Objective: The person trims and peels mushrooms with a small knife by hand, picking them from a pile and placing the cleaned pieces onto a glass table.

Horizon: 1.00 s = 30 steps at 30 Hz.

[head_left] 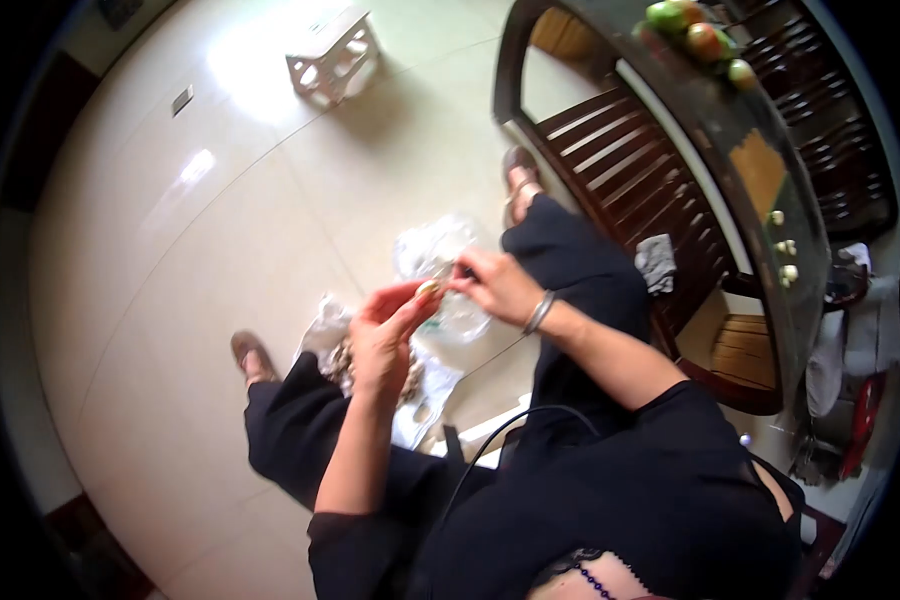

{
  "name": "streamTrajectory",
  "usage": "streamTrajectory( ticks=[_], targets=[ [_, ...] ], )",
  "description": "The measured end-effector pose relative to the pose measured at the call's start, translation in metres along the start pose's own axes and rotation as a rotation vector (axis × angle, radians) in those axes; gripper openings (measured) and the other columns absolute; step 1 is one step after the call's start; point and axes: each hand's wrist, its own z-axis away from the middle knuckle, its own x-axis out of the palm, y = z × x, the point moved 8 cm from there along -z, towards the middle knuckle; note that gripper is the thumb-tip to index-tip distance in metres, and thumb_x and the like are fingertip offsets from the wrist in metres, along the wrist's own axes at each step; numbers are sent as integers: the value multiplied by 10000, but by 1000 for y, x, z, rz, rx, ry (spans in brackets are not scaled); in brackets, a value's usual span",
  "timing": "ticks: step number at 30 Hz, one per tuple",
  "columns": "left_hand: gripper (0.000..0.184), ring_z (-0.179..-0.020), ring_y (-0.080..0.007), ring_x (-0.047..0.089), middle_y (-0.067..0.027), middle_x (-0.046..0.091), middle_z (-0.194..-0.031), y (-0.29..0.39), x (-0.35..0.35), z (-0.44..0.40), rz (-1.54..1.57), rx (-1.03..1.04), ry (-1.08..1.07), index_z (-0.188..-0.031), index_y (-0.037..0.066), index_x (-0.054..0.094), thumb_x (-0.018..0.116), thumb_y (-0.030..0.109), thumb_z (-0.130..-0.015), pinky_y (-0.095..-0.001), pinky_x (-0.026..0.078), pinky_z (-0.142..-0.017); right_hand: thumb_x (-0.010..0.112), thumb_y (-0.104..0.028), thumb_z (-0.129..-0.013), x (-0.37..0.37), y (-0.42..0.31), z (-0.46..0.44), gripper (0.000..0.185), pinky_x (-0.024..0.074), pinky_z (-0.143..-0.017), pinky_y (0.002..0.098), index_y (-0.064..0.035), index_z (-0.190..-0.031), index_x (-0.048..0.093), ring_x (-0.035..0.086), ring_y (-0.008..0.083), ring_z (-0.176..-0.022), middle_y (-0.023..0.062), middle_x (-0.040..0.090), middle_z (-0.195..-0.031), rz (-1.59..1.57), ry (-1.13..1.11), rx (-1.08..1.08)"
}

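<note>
My left hand [382, 330] is raised in front of my lap and pinches a small, rounded, yellowish-brown piece [428, 288] between thumb and fingers; its kind is too small to tell. Close beside it, my right hand [502, 288], with a silver bracelet on the wrist, has its fingers pinched together near the piece. A small dark spot shows between those fingers, but what they hold is unclear. Beneath my hands lies a clear plastic bag [440, 240] on the floor. Partly behind my left forearm, a white bag [436, 385] lies open with several small beige-brown lumps [339, 362].
To the right stands a dark wooden slatted bench [630, 150] with a grey cloth [656, 264] on it. A dark glossy table [705, 120] beside it bears red-green fruits [705, 42] and several small pale pieces [788, 272]. A plastic stool [332, 55] stands farther off on the tiled floor.
</note>
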Motion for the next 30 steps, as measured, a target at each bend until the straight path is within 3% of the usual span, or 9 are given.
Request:
streamTrajectory(
  ticks=[2, 4, 6, 10, 15, 18, 22, 28, 30],
  targets=[
    [230, -934, -273, 581, -195, 570, -1022, 2, 3, 1, 31, 21, -40, -990, -64, 516, 573, 24, -785, -356, 461, -865, 606, -108, -754, -4, -11, 0, 145, 462, -565, 325, -12, -811, 514, 594, 257, -627, 145, 570, -683, -46, 3, 0],
    [193, -876, -218, 602, -171, 603, -958, 7, 8, 3, 58, 29, -31, -963, -62, 540, 573, -5, -782, -327, 482, -819, 618, -130, -757, 0, -13, 1, 153, 443, -512, 295, -3, -773, 533, 575, 202, -545, 125, 561, -631, -156, -98, 171],
    [196, -892, -242, 598, -183, 594, -977, 7, 6, 3, 34, 35, -31, -966, -59, 535, 571, -12, -779, -338, 483, -827, 621, -145, -762, 1, -13, 1, 170, 417, -471, 275, 5, -743, 542, 537, 164, -479, 103, 557, -597, -91, -118, 146],
    [195, -888, -262, 602, -194, 588, -988, 9, 9, 2, 20, 63, -65, -962, -52, 535, 576, -19, -774, -350, 489, -824, 595, -107, -767, -12, -28, -2, 114, 407, -492, 256, -1, -785, 557, 520, 123, -520, 72, 553, -619, -179, 50, -19],
    [194, -838, -196, 612, -153, 619, -918, 8, 8, 2, -8, 58, -28, -934, -56, 563, 618, 0, -757, -301, 490, -785, 578, -118, -804, -12, -19, 0, 146, 441, -582, 181, 19, -852, 588, 539, 47, -631, 28, 591, -688, -466, -2, 109],
    [185, -832, -186, 610, -144, 621, -911, 10, 8, 3, -75, 100, -5, -933, -55, 565, 611, -2, -762, -293, 490, -777, 575, -98, -814, -2, -18, 3, 138, 429, -621, 177, 4, -907, 581, 538, 51, -693, 24, 584, -772, -552, -123, 172],
    [173, -823, -185, 611, -155, 615, -930, 15, 9, 4, -140, 138, 4, -934, -53, 558, 603, 6, -777, -297, 502, -759, 638, -97, -777, -5, -25, 2, 170, 426, -593, 164, -1, -900, 572, 539, 42, -687, 16, 586, -777, -440, -94, 157],
    [188, -853, -185, 605, -135, 608, -935, 19, 16, 9, -171, 186, -37, -954, -60, 550, 589, -39, -772, -289, 495, -796, 629, -112, -790, -8, -30, 1, 137, 292, -447, 131, -33, -892, 583, 424, -8, -526, -46, 525, -653, -602, -84, 146],
    [196, -864, -188, 603, -143, 605, -938, 22, 17, 11, -190, 205, -19, -960, -60, 546, 588, -46, -769, -292, 492, -809, 618, -123, -801, -5, -21, 3, 133, 244, -419, 142, -39, -899, 588, 356, -9, -481, -74, 470, -594, -631, -141, 266]
  ],
)
